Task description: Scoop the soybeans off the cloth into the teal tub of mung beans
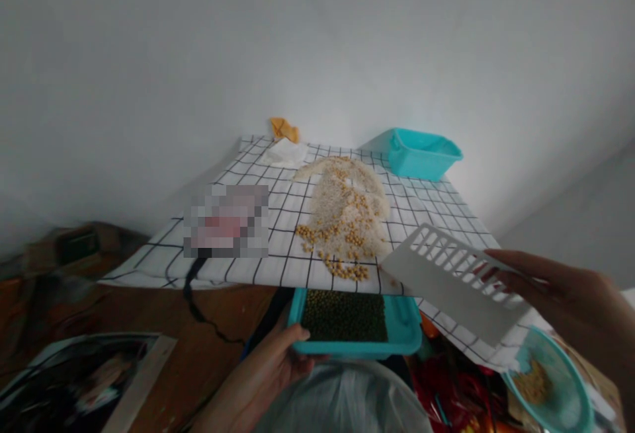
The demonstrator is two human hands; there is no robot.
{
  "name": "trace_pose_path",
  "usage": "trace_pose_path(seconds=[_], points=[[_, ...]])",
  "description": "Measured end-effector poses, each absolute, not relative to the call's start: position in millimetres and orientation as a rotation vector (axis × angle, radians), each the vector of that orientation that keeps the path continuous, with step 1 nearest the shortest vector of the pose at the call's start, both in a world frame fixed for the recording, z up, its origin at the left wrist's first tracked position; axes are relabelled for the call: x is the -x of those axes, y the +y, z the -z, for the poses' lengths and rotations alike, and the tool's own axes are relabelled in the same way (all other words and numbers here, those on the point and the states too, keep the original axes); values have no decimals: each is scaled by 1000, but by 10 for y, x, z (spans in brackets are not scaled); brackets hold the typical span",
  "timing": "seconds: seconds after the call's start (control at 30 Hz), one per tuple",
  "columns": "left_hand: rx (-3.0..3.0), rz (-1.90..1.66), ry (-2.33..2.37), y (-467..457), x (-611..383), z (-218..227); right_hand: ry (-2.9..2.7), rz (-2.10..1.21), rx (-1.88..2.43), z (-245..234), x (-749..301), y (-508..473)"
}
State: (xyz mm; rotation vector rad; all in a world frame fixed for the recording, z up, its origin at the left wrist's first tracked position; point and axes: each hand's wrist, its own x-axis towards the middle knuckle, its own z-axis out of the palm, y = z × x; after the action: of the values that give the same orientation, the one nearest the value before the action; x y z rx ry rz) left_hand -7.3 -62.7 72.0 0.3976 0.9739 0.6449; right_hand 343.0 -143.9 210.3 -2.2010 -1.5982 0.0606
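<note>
My left hand (282, 357) grips the left end of a turquoise plastic tub (354, 347), thumb on the rim. Dark green beans (350, 317) lie in the tub, with some yellow ones at their upper left. My right hand (560, 294) is closed on a flat white slotted plastic board (441, 284), its fingers around the slotted edge. The board tilts over the table's front right edge, its left corner close to the pile. A heap of pale grain, like rice (330, 201), is spread on the table with yellow soybeans (354, 240) scattered over it.
A checked cloth (278, 248) covers the table. At the back right stands a turquoise bin (426, 155); crumpled white plastic (285, 153) and an orange cloth-like piece (284, 129) lie at the back left. Low right is a turquoise basket (560, 380) with yellowish contents. A blurred-out item (225, 221) sits left.
</note>
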Motion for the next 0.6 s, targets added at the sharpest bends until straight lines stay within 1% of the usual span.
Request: trace_pose_path(seconds=[0.3, 0.6], points=[[-447, -638, 1013, -631, 74, -740, -1685, 82, 2125, -1985, -3362, -1503], [-387, -636, 976, -638, 103, -681, -1708, 80, 2076, -2025, -3244, -1386]])
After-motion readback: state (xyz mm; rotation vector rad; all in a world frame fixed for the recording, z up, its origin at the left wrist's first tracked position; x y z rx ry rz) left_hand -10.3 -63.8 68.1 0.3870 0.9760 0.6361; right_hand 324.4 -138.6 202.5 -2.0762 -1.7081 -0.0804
